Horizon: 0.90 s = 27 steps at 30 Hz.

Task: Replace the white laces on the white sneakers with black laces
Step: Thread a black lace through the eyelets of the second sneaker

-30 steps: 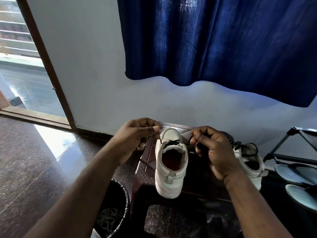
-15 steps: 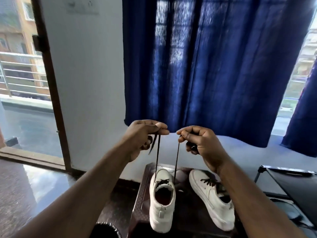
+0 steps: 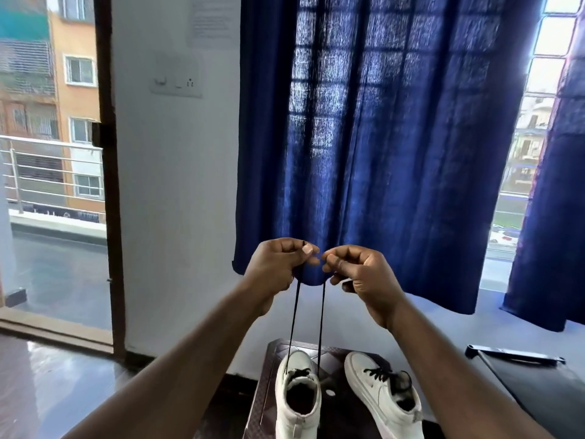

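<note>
Black lace (image 3: 292, 327): thin, flat cord. Its two strands rise taut and nearly upright from the left sneaker to the hands, close together and almost parallel.
Left sneaker (image 3: 299, 424): white, smooth upper with a rounded toe and a dark open mouth. It stands on the stool with its toe pointing away from the person toward the wall and its long axis running straight away. The lace crosses once at the front of the opening.
Right sneaker (image 3: 370, 397): white, same shape, just beside the first on the stool. Its toe angles away and to the left, and black lacing crosses its tongue.
Stool (image 3: 273, 348): dark brown, with a patterned, glossy top.
Left hand (image 3: 278, 264): raised in front of the curtain, fingers curled, thumb and forefinger pinching one strand. A short lace tip pokes out above them.
Right hand (image 3: 364, 277): at the same height, fingers curled, pinching the other strand, fingertips nearly meeting those of the left hand.
Curtain (image 3: 380, 153): deep blue woven cloth hanging in folds, with light showing through.
Wall (image 3: 177, 217): plain white, matte.
</note>
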Tool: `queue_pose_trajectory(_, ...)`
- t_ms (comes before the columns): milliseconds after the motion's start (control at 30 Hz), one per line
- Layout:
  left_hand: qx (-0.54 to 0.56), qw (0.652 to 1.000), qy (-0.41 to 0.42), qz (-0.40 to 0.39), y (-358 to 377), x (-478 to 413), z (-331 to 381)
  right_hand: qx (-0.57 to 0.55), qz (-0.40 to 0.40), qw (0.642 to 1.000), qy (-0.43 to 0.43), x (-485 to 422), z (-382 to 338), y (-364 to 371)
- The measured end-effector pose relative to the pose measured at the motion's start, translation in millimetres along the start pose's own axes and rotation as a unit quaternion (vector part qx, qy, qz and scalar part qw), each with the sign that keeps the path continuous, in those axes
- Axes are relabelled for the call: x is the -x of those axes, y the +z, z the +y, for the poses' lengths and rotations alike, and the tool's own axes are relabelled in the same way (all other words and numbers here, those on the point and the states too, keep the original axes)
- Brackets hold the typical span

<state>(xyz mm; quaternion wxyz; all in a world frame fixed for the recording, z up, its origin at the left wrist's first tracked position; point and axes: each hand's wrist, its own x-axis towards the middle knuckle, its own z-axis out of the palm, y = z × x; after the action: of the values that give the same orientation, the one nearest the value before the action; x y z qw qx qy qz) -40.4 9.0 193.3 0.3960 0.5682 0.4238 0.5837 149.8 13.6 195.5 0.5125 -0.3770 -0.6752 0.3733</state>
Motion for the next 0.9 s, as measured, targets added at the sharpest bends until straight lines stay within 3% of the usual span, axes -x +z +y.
queue_pose_trajectory(333,-0.083,0.994,0.055,0.048,13.9,-2.5,6.5,0.03,0.151,0.987,-0.049,-7.5,8.8,9.0)
queue_pose_trajectory(900,-0.149,0.983,0.053,0.089,30.7,-22.2,15.0,0.081,0.171,0.979,-0.072,-25.2,6.9,4.9)
